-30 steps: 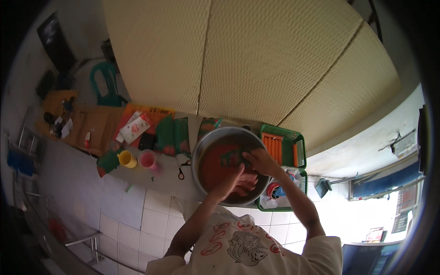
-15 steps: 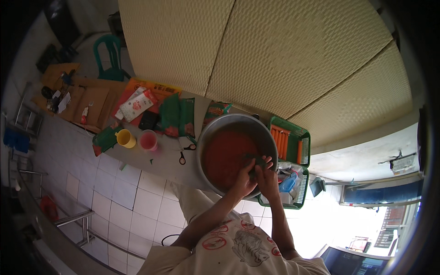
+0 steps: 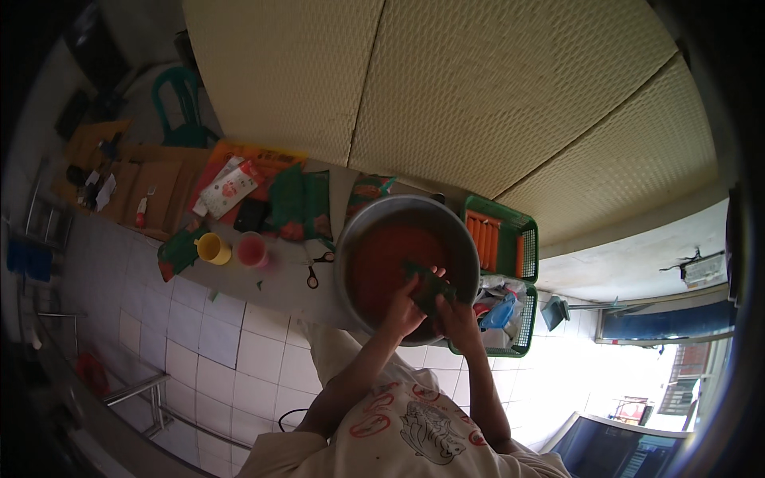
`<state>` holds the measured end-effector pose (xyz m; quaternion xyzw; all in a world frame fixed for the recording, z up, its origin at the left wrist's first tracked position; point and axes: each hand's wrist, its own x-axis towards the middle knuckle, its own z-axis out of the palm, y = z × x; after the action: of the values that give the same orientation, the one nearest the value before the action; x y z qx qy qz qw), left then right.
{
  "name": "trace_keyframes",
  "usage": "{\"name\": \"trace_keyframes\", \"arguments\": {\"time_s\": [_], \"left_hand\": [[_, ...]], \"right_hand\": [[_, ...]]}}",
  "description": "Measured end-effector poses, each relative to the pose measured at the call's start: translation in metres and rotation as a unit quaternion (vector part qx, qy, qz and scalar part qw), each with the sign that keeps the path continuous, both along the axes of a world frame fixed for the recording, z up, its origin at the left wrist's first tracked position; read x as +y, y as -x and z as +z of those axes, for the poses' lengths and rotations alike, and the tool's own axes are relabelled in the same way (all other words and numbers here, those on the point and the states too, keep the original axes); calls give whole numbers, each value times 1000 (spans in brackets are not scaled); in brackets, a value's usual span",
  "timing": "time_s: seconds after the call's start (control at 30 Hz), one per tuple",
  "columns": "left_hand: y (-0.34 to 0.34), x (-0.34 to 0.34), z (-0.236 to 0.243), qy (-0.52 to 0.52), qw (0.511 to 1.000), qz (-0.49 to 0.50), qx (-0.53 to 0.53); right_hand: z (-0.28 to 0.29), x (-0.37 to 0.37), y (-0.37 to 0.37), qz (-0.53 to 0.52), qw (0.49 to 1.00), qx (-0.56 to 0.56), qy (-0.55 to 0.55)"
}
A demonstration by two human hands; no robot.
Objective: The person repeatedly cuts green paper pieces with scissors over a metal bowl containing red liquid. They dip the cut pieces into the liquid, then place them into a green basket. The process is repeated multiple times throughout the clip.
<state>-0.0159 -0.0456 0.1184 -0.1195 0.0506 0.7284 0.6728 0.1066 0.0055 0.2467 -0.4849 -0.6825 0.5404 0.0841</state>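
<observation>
A large grey metal pot [image 3: 344,279] stands at the table's front edge, with an orange-red mass [image 3: 390,259] inside. Over its near right part I hold a dark green packet [image 3: 431,290] between both hands. My left hand [image 3: 406,309] is closed on the packet's left side. At its right side my right hand [image 3: 457,320] grips it too, fingers bent and partly hidden. Whether anything is coming out of the packet I cannot make out. Black-handled scissors [image 3: 312,276] lie left of the pot, near a pink cup [image 3: 252,250] and a yellow cup [image 3: 213,248].
Right of the pot, a green basket [image 3: 527,227] holds several orange tubes [image 3: 482,237]; a nearer green basket [image 3: 526,323] holds plastic bags. More green packets [image 3: 299,203], a white-and-red pack [image 3: 229,190] and cardboard [image 3: 163,191] lie leftward. A textured beige panel [image 3: 446,88] rises behind.
Both hands have shifted slightly left over the pot, and more of the green packet shows between them. The whole view has moved a little.
</observation>
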Motion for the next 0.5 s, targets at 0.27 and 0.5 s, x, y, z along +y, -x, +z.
{"name": "trace_keyframes", "arguments": {"time_s": [0.27, 0.5], "left_hand": [[6, 1, 14, -17, 998, 5, 56], [-5, 1, 22, -113, 987, -66, 94]], "right_hand": [[-11, 25, 4, 80, 994, -60, 41], [-18, 31, 2, 132, 990, -16, 42]]}}
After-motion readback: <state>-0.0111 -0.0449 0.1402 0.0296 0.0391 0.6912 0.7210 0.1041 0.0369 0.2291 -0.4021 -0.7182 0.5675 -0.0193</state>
